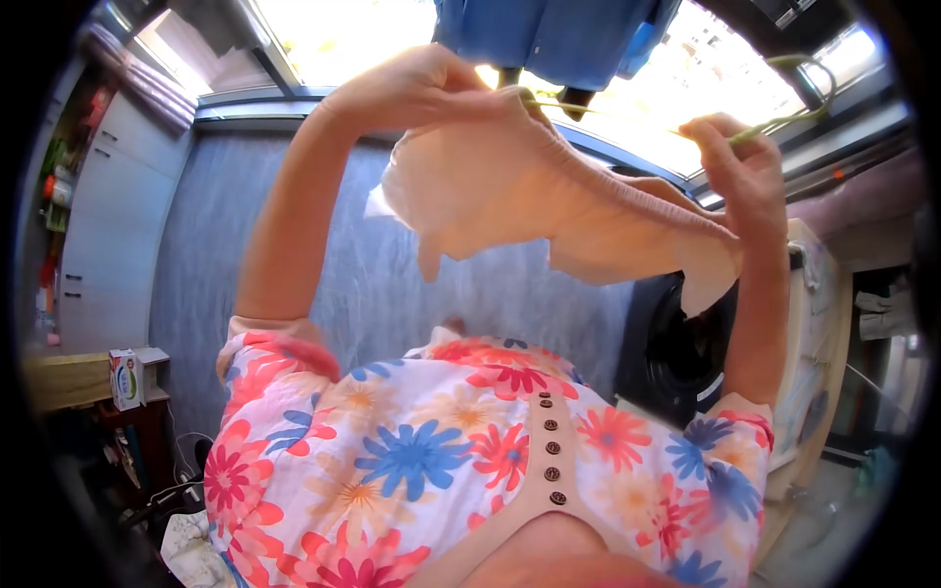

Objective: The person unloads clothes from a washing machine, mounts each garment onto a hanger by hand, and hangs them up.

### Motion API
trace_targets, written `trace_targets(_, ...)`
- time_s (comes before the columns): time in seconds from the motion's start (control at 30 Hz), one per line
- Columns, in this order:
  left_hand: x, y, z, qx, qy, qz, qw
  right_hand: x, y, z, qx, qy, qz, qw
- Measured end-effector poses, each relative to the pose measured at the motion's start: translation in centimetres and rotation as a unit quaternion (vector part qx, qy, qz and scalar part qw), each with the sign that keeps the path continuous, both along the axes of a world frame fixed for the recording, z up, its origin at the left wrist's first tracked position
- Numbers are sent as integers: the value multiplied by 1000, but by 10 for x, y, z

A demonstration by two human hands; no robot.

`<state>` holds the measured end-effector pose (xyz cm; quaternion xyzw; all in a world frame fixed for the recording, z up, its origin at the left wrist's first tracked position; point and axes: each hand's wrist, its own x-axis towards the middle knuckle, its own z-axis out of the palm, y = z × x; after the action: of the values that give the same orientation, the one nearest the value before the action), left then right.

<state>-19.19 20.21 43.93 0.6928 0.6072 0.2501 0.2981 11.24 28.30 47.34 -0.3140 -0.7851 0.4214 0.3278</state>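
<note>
A thin peach-coloured garment (549, 201) with a gathered elastic edge is stretched in the air between my hands. My left hand (426, 88) pinches its upper left end, fingers closed. My right hand (737, 167) is closed around a slim green clothes hanger (789, 120), with the right end of the garment against its palm side. The hanger's curved end sticks out to the right, and its thin bar runs left behind the elastic edge toward my left hand. The garment's lower edge hangs loose and uneven. Part of the hanger is hidden by my right hand.
Blue clothing (554, 39) hangs ahead, before bright windows (363, 34). A white cabinet (118, 216) stands left, above a grey floor (235, 225). A round black appliance opening (676, 343) lies below my right arm. A small box (125, 379) sits at lower left.
</note>
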Motion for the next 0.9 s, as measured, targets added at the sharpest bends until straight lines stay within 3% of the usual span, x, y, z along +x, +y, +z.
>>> trace_targets(0.1,-7,-2,-14,-35,-193,-27,980,3,3,11,-15,34,45,998)
trace_targets(0.23,-4,-3,-12,18,-271,2,962,0,10,17,56,11,36,998)
trace_targets(0.33,-3,3,-15,160,-246,5,956,-1,15,21,57,1,56,997)
trace_targets(0.43,-8,4,-9,242,-137,-1,961,-1,14,29,68,5,44,997)
trace_targets(0.53,-4,1,6,157,-244,-23,957,8,16,38,74,25,13,997)
trace_targets(0.63,-35,19,-10,-17,-529,-49,847,6,18,46,91,31,6,995)
trace_targets(0.8,-64,28,-13,-26,-482,-149,863,-15,20,56,104,10,19,994)
trace_targets(0.9,-65,22,4,35,-345,3,938,-20,29,61,109,12,11,994)
